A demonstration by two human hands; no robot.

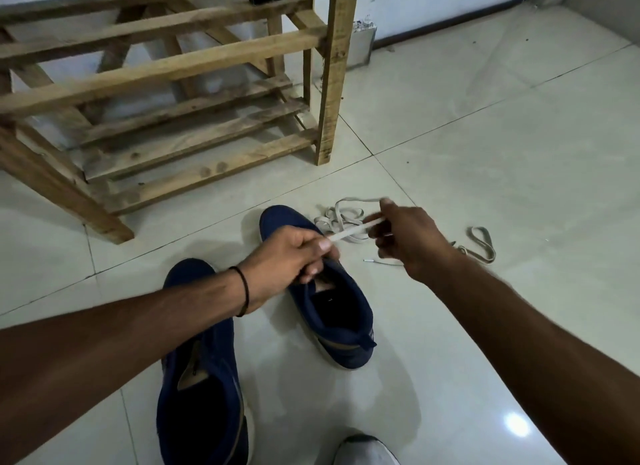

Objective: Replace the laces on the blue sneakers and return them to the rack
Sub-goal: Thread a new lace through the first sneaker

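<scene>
Fingers [313, 267] of the left hand [291, 257] and of the right hand [408, 243] are curled, each pinching one end of a short, taut stretch of pale flat lace [349, 231]. On the tiled floor [485, 153] the wooden rack [173, 84] stands at eleven o'clock. Two blue sneakers [332, 312] sit side by side, toes toward it, the right one under the left hand. Loose lace coils [341, 217] lie at one o'clock of that sneaker, and a smaller lace loop [481, 245] lies at two. A black wristband [244, 291] circles the left wrist.
</scene>
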